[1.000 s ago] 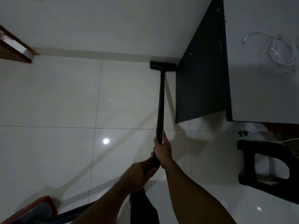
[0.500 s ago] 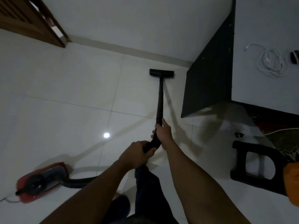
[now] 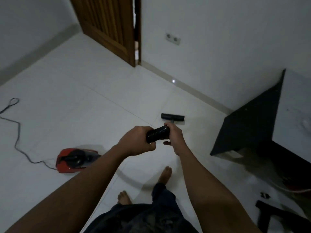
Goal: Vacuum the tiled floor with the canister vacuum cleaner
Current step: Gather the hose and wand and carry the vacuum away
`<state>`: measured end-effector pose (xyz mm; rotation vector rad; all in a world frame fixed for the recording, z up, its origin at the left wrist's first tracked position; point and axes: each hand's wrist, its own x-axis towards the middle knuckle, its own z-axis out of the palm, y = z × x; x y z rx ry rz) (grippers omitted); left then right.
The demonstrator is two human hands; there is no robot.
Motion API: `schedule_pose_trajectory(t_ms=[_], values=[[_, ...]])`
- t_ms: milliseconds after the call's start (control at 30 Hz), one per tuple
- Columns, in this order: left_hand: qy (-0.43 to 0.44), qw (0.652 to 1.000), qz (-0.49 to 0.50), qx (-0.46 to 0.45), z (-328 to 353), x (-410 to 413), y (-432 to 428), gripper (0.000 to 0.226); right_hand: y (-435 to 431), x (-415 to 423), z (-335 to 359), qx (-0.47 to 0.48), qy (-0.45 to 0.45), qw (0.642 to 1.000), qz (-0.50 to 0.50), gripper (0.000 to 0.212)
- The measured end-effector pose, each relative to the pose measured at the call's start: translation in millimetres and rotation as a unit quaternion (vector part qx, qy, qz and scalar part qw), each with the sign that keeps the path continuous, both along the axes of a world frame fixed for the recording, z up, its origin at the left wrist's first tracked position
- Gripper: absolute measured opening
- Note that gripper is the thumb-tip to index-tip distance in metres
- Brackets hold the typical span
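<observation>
Both hands hold the vacuum's black ribbed hose and wand [image 3: 157, 135] in the middle of the view. My left hand [image 3: 137, 142] grips the hose end. My right hand [image 3: 175, 137] wraps the wand just ahead of it. The wand points away from me, so most of it is hidden behind my right hand. Its black floor nozzle [image 3: 172, 117] rests on the white tiled floor [image 3: 84, 98]. The red canister vacuum cleaner [image 3: 74, 158] sits on the floor to my left, with its grey power cord [image 3: 18, 132] trailing off to the left edge.
A dark desk [image 3: 252, 128] with a white top stands at the right against the wall. A black stool [image 3: 276, 216] is at the lower right. A wooden door [image 3: 111, 29] stands at the back, with a wall socket [image 3: 173, 38] beside it. My bare feet [image 3: 165, 174] stand below.
The view has swung up and left, bringing the door and wall into sight. The nozzle has come back from the desk corner toward me, and my hands now sit further along the wand.
</observation>
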<state>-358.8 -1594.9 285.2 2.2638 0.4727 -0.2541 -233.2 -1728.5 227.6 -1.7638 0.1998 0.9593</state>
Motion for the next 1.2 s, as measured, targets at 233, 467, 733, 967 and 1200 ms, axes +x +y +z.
schedule_pose_trajectory(t_ms=[233, 467, 733, 967, 1200], values=[[-0.065, 0.985, 0.093, 0.132, 50, -85, 95, 0.037, 93, -73, 42, 0.059, -0.072, 0.978, 0.187, 0.032], [-0.093, 0.961, 0.201, 0.169, 67, -164, 154, 0.037, 182, -136, 47, 0.072, -0.109, 0.949, 0.286, 0.037], [-0.100, 0.913, 0.359, 0.167, 56, -240, 218, 0.043, 276, -182, 31, 0.080, -0.126, 0.914, 0.377, 0.039], [-0.075, 0.852, 0.503, 0.125, 44, -278, 271, 0.053, 358, -203, 25, 0.084, -0.109, 0.895, 0.423, 0.036], [-0.093, 0.802, 0.578, 0.115, 31, -289, 311, 0.055, 418, -217, 16, 0.093, -0.114, 0.876, 0.460, 0.031]])
